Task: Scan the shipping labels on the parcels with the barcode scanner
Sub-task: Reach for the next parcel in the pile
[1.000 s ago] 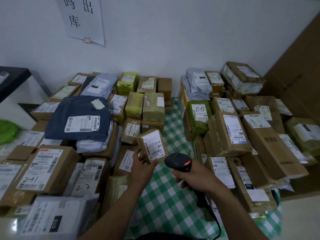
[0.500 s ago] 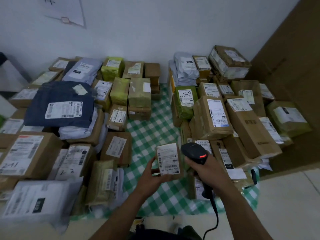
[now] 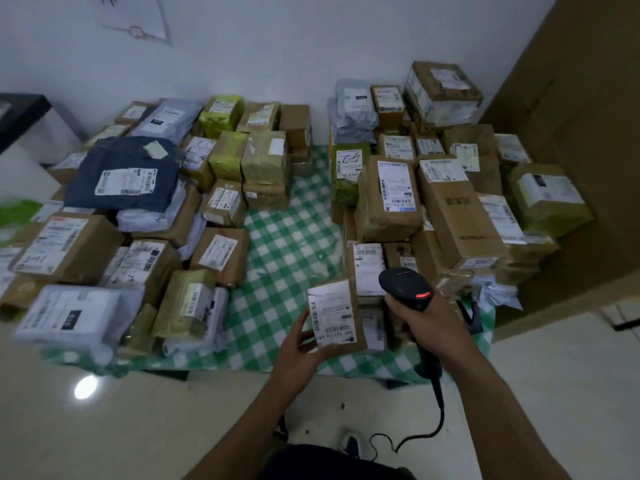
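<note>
left hand [image 3: 300, 355]: gripped small brown parcel [image 3: 341, 315] from below and from its left side, thumb up along the left edge, fingers under the bottom.
small brown parcel: held upright above the near edge of the table, white shipping label [image 3: 333, 315] faced the camera, barcodes along its left edge and near the bottom.
right hand [image 3: 420, 322]: closed around the handle of the barcode scanner [image 3: 408, 289].
barcode scanner: black, red light lit on the head, just right of the held parcel, head level with the parcel's top; trigger finger not readable.
cable [image 3: 427, 415]: black, ran down from the handle and curled over the pale floor [image 3: 138, 420].
tablecloth [image 3: 287, 247]: green-white check, bare strip down the middle of the table.
left pile: brown boxes, yellow-green wrapped packs, grey mailers, one dark blue bag [image 3: 124, 174] with a white label on top.
right pile: taller stack of brown boxes [image 3: 388, 199], labels mostly up, one green pack [image 3: 348, 168] with handwriting on its label.
backdrop: white wall, paper sheet [image 3: 138, 15] pinned upper left, large cardboard panel [image 3: 581, 116] at right.
</note>
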Available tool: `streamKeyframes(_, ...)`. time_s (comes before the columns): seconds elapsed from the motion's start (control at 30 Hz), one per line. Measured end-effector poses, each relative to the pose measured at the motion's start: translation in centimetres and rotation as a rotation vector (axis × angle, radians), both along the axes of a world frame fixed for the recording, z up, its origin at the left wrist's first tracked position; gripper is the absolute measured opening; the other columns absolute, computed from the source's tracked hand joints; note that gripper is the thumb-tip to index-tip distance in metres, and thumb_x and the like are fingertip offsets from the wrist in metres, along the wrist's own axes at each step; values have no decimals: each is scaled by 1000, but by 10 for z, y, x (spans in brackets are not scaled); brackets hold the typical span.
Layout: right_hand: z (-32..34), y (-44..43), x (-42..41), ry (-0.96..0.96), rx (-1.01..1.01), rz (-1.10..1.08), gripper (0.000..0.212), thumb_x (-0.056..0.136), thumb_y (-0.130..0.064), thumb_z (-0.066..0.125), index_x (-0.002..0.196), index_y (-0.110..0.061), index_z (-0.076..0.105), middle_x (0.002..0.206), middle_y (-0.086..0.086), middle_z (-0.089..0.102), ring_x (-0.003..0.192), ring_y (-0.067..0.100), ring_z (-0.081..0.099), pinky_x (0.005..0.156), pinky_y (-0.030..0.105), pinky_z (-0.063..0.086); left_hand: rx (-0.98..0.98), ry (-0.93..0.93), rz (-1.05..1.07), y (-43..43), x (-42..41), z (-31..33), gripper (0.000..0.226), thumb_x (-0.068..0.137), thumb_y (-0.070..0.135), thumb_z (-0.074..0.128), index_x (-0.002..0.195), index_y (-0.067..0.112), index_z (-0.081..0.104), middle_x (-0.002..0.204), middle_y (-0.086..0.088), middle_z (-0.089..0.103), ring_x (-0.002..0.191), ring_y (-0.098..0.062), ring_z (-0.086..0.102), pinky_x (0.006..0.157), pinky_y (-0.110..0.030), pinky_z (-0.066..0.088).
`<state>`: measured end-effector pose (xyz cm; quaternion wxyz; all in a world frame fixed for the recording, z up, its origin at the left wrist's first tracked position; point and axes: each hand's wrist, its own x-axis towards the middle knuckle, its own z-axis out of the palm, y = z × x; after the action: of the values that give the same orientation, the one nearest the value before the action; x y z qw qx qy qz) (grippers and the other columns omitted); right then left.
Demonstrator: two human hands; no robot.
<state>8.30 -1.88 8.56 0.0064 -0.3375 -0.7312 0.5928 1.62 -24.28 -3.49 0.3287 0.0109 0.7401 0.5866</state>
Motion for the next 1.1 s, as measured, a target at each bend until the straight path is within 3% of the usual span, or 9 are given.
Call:
streamKeyframes(0.1,-1,6,15,0,37,8,23,92,-30,78,110,-33,65,81,-6,74,52,-2,64,58,23,50,-10,26,-7,-2,26,-7,91,80,26,89,153,42,37,135,5,63,115,-4,65,85,-24,59)
streamKeyframes(0.27,-4,15,33,9,17,13,29,92,-29,79,118,-28,66,83,-2,76,60,6,67,63,30,54,-100,-28,-138,13,48,-12,98,66,55,88,152,44,42,126,10,70,111,-3,67,97,-34,57)
streamKeyframes(0.37,-4,19,41,3,4,20,27,93,-28,78,117,-25,67,89,7,76,63,10,68,63,31,54,-130,-69,-137,32,45,-4,69,82,44,83,139,53,44,117,14,72,100,4,68,95,-30,55)
streamKeyframes(0.53,-10,20,51,-21,-1,17,25,91,-30,79,112,-26,67,81,-4,75,62,13,71,63,33,56,-122,-164,-43,61,34,-10,57,84,46,79,136,31,61,124,6,72,105,-12,71,102,-41,55)
streamKeyframes(0.63,-11,17,55,-24,-5,30,17,90,-31,80,102,-27,68,70,-8,74,61,15,70,62,33,55,-139,-111,-16,73,31,-12,64,79,50,77,137,27,63,129,2,71,110,-15,69,105,-41,53)
streamKeyframes(0.7,-11,16,57,-27,-15,36,16,91,-30,79,103,-27,68,66,-7,71,60,13,69,60,31,53,-135,-61,-8,79,32,-10,50,89,42,76,135,27,64,129,2,71,112,-17,68,104,-39,52)
streamKeyframes(0.83,-14,12,57,-44,-17,57,25,91,-31,79,113,-27,67,75,-4,74,61,12,70,57,26,53,-189,101,-29,81,37,-8,49,98,45,67,143,28,59,135,0,67,111,-12,62,92,-24,48)
streamKeyframes(0.97,-19,-2,49,-40,-30,125,25,90,-32,80,112,-29,68,68,-6,72,60,10,68,61,31,54,-226,98,10,68,38,-3,74,97,60,58,159,25,36,155,-5,49,140,-22,48,112,-37,42)
streamKeyframes(1.1,-17,-33,21,-32,-86,245,38,93,-32,78,127,-30,64,91,-2,76,60,7,68,57,25,52,-228,213,156,19,24,2,60,100,45,63,153,22,46,152,-4,50,125,-20,59,104,-38,50)
